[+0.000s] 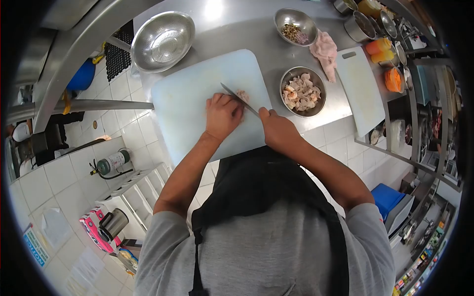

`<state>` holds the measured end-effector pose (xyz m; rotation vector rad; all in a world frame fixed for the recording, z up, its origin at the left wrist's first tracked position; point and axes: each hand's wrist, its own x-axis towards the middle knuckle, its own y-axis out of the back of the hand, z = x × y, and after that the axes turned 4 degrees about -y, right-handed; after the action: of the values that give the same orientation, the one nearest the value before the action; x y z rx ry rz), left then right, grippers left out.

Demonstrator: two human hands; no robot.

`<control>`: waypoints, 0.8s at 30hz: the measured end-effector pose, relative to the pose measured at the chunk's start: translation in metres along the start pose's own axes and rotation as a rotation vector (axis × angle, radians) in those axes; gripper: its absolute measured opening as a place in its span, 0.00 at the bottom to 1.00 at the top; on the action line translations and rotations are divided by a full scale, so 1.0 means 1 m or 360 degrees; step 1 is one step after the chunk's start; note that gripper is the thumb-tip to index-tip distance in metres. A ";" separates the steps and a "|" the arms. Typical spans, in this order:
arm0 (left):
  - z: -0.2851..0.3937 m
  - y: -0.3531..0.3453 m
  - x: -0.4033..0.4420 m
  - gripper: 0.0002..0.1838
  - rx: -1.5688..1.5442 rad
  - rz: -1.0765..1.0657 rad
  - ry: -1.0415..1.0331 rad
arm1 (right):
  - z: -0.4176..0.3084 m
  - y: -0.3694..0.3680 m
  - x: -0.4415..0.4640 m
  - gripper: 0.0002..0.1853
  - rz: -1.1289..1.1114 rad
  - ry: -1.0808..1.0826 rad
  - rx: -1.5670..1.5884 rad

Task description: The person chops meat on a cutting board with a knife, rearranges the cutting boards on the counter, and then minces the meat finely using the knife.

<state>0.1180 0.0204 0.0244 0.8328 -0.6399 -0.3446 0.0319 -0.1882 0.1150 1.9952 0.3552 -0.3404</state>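
Item: knife [239, 99]. Light to middling in weight, by judgement; blade stiff, handle firm, likely slick if the palm is damp. Best taken by the handle, with the fingers well behind the edge. Position: handle end within the right hand [281, 130], blade running out over the cutting board [180, 101] towards ten o'clock.

Item: meat [242, 92], pale, cut small. Probably light, soft, slippery and easily torn; best held down from above with the fingertips tucked under. Position: on the cutting board, partly behind the blade; ten o'clock from the right hand, between one and two from the left hand [223, 116].

Grip, right: fingers closed around the knife handle, at the near right part of the board.
Grip, left: fingers bent, palm down, low over the board beside the blade. Whether they pinch any meat seems impossible to tell from this angle, the fingertips being partly hidden.

Surroundings, by clock from the right hand:
- One o'clock, near: metal bowl [320, 102] of pale meat pieces.
- One o'clock, farther: pink cloth [324, 49], crumpled.
- Twelve o'clock, far: small bowl [305, 18] with chopped bits, some purplish.
- Two o'clock: narrow board [363, 93], slotted at its far end.
- Ten o'clock, far: large basin [163, 42], beyond the cutting board.

All on a steel counter [212, 32].
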 end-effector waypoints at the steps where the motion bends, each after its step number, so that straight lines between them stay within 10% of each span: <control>1: 0.000 0.002 0.001 0.07 -0.0001 -0.0006 -0.0022 | 0.001 0.001 0.004 0.14 0.0006 0.0028 -0.0026; 24: -0.027 0.022 -0.008 0.19 -0.0181 0.0001 0.0211 | -0.023 0.001 0.023 0.17 -0.0044 0.0066 -0.0098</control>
<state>0.1302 0.0534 0.0250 0.7403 -0.4924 -0.3194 0.0556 -0.1660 0.1166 1.9406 0.4153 -0.3024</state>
